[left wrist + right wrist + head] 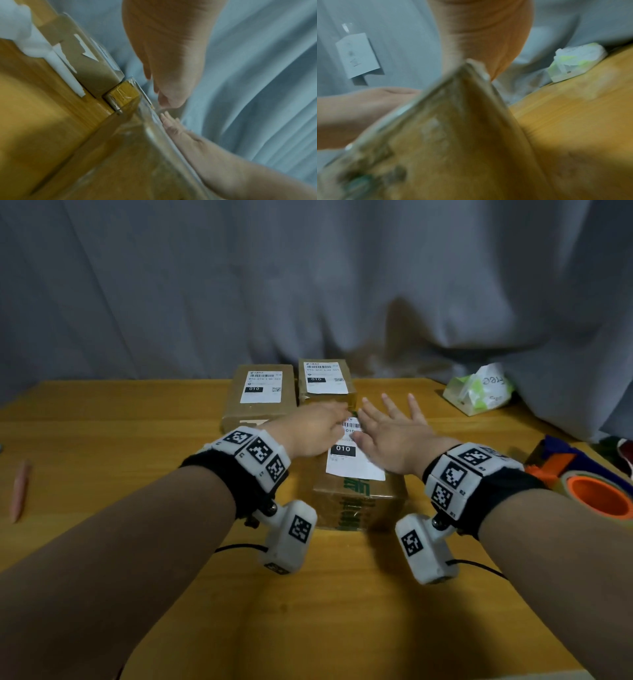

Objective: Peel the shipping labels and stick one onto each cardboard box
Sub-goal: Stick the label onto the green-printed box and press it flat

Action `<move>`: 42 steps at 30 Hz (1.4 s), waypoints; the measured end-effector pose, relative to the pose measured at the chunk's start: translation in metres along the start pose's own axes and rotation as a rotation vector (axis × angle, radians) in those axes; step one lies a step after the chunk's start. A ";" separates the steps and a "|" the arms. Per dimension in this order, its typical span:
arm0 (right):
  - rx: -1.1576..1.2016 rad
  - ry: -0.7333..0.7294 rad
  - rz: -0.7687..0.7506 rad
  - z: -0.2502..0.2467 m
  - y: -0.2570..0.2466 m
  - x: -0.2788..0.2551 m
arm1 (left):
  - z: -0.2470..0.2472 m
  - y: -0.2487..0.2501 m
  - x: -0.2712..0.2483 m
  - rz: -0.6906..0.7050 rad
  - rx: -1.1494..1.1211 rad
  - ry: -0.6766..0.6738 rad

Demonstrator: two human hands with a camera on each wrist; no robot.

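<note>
1. At the far left of the wooden table (102, 419), a pinkish pen-like object (20, 491) is lying by itself, well apart from the work.
2. Moving right, the back-left box (258, 398) is already wearing its label (261, 386), and the back-right box (325, 383) beside it is carrying one (324, 377) too.
3. The left hand (313, 429) is resting over the far left part of the newest label (352, 458), which is lying on top of the front box (356, 494). Its fingers seem to be lying flat and close together against the paper, though the head view hides the tips and the wrist view is blurred.
4. That label is thin, light and floppy; it will likely be creasing or trapping air if pushed unevenly, so smoothing should be running from the middle out to the edges. The box itself looks stiff and taped, and is best steadied by its sides.
5. The right hand (394, 436) is lying with fingers spread and straight, palm down on the label's right edge, gripping nothing.
6. Further right, a green-and-white tissue pack (479, 392) is sitting by the grey curtain (308, 285), and a tape roll with an orange core (603, 494) is standing at the table's right edge.
7. All three boxes in view are showing labels, so the job appears to be nearing its end.
</note>
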State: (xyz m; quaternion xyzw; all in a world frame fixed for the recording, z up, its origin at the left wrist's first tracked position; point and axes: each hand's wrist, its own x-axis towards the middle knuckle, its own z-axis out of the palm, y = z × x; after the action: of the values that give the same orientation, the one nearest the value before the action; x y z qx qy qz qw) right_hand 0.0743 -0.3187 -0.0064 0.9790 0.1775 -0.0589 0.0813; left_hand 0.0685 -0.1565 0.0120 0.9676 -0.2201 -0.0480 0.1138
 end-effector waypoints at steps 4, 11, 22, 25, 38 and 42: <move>-0.013 0.055 -0.044 0.000 0.003 -0.006 | 0.019 -0.006 0.000 0.004 0.017 -0.163; -0.055 -0.043 0.110 -0.007 0.017 -0.009 | 0.012 -0.013 -0.002 -0.087 0.254 -0.157; 0.153 -0.095 -0.008 0.003 0.010 -0.015 | 0.010 -0.023 -0.014 0.046 0.069 -0.262; 0.070 -0.105 -0.006 0.002 0.010 -0.020 | 0.007 -0.024 -0.021 0.012 0.078 -0.326; 0.057 -0.051 -0.066 -0.008 -0.033 -0.021 | 0.007 -0.025 -0.037 -0.048 -0.029 -0.382; -0.049 -0.105 0.052 -0.011 -0.043 -0.012 | 0.017 -0.028 -0.038 -0.011 -0.154 -0.226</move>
State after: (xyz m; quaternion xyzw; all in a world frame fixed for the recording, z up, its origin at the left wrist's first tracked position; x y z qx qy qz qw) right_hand 0.0490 -0.2815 0.0001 0.9766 0.1490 -0.1035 0.1157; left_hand 0.0436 -0.1184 -0.0093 0.9456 -0.2218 -0.1740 0.1621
